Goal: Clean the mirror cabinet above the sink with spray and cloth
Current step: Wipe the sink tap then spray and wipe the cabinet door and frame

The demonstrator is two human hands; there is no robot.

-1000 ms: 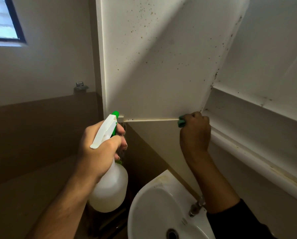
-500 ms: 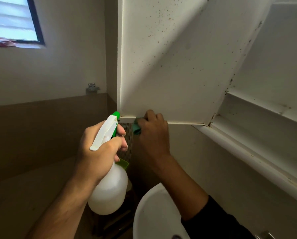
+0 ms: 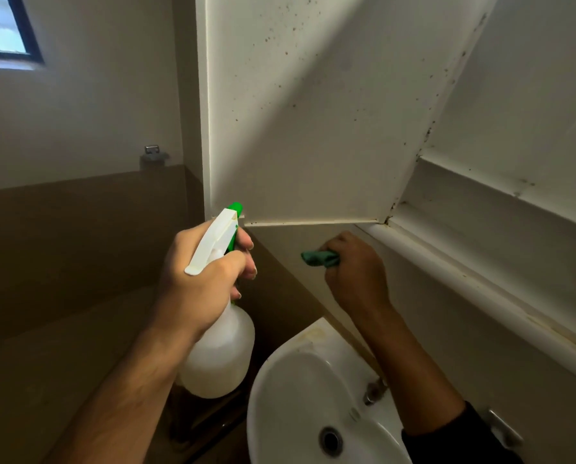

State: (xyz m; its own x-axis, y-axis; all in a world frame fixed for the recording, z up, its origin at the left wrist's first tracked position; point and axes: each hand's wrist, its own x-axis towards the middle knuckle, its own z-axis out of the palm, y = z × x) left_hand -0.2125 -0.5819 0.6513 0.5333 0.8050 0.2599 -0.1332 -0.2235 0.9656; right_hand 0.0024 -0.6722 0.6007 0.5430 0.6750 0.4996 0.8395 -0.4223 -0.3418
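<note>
Green cloth [image 3: 320, 258] sits bunched in our right hand [image 3: 355, 272], fingers curled round it, just below the speckled cabinet door [image 3: 313, 128], whose bottom edge runs left to right above. Our left hand [image 3: 203, 279] grips the spray bottle [image 3: 218, 356], nozzle aimed up at that door.

A window [image 3: 2, 31] with a dark frame sits in the upper left corner of the wall. Lower on that wall, a small metal fitting [image 3: 152, 155] sits just above the top edge of the brown tiling [image 3: 79, 236]. A tap [image 3: 373, 391] stands at the basin's back rim.
</note>
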